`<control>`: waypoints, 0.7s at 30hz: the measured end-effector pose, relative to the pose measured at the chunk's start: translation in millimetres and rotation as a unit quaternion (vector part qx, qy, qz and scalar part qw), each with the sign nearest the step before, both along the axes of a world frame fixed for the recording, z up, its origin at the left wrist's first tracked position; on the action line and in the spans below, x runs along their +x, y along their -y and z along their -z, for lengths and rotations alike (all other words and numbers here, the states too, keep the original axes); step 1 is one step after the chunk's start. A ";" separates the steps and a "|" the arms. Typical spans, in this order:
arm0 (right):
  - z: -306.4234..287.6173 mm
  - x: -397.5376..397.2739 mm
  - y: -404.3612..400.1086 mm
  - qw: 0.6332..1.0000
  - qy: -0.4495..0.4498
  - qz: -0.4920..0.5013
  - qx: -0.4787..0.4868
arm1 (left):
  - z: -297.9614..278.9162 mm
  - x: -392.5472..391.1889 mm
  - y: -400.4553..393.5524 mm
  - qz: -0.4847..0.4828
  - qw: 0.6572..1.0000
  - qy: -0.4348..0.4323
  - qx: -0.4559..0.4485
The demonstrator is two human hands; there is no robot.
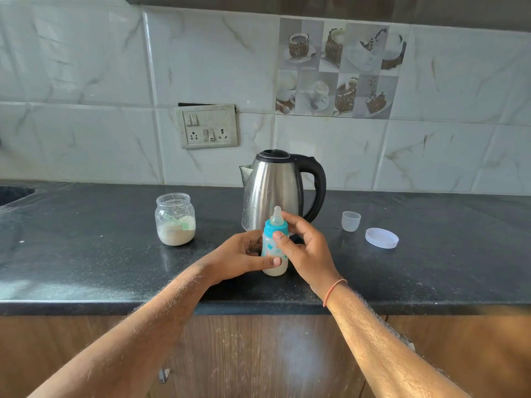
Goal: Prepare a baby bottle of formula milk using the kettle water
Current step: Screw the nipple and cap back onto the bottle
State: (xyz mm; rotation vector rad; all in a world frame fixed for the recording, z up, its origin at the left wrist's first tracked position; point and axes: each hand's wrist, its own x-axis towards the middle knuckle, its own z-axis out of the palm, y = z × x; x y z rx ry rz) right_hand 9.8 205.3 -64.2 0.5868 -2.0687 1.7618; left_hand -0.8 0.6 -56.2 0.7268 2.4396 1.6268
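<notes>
A small baby bottle with a blue collar and clear teat stands upright on the black counter, milky liquid in its lower part. My left hand wraps the bottle's body from the left, thumb across the front. My right hand grips the blue collar from the right with thumb and fingers. Directly behind the bottle stands a steel kettle, lid closed, black handle to the right. An open clear jar of formula powder with a green scoop inside sits to the left.
A clear bottle cap and a white jar lid lie on the counter to the right. A sink edge shows at the far left. A switch and socket panel is on the tiled wall. Wooden cabinet doors are below.
</notes>
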 end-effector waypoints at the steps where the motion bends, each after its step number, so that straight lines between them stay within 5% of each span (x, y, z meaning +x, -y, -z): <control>1: 0.0 -0.8 0.1 1.000 0.006 -0.009 -0.003 | -1.0 0.6 -0.9 0.007 1.000 0.009 -0.015; 21: -0.7 -2.0 -3.1 0.999 0.016 -0.025 -0.030 | 8.1 0.9 -12.9 -0.048 0.993 -0.086 -0.071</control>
